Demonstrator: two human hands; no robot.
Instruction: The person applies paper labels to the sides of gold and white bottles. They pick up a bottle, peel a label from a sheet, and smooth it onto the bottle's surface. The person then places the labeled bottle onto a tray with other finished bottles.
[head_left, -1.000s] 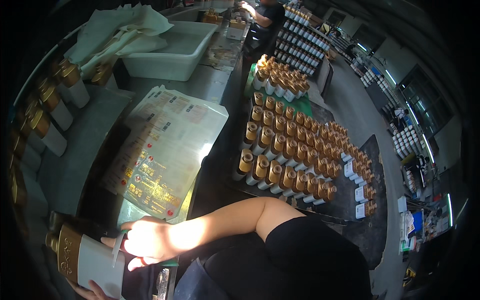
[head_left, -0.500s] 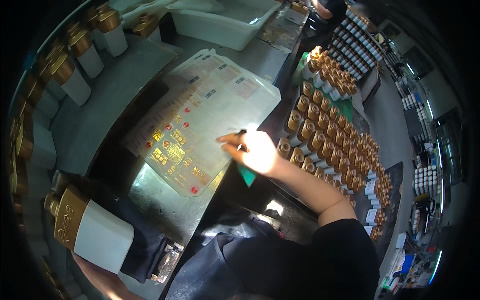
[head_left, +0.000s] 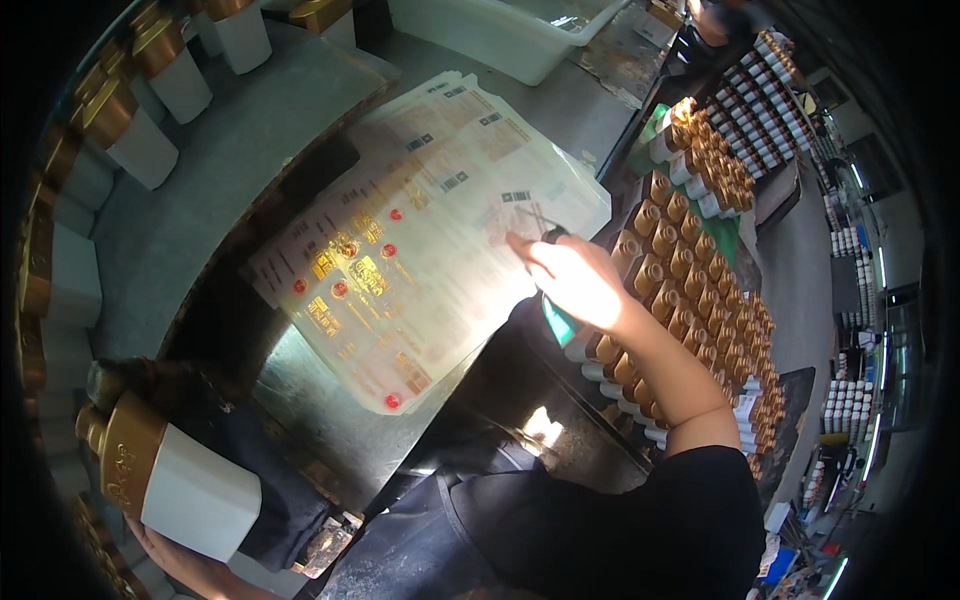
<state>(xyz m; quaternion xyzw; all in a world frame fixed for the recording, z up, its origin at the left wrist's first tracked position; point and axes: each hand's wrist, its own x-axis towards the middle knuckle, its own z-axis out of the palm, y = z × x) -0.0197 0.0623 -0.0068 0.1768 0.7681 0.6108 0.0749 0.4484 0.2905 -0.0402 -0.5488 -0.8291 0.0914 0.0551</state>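
My left hand is at the lower left, wrapped round the underside of a white bottle with an embossed gold top. The bottle lies tilted against a dark cloth pad, its neck toward the left; most of the fingers are hidden behind it. My right hand, washed out by bright light, is over the right edge of a stack of translucent printed sheets. Its fingers pinch a thin dark tool, too blurred to name surely. Gold lettering and red round marks cover the sheets' lower left part.
Crowded rows of gold-topped bottles stand on the right. More bottles line the left edge. A white plastic tub sits at the back, and a person is beyond it. Green material shows below my right hand.
The whole view has shifted. My right hand has moved a little farther up along the sheets' right edge, still pinching the tool. My left hand still holds the bottle.
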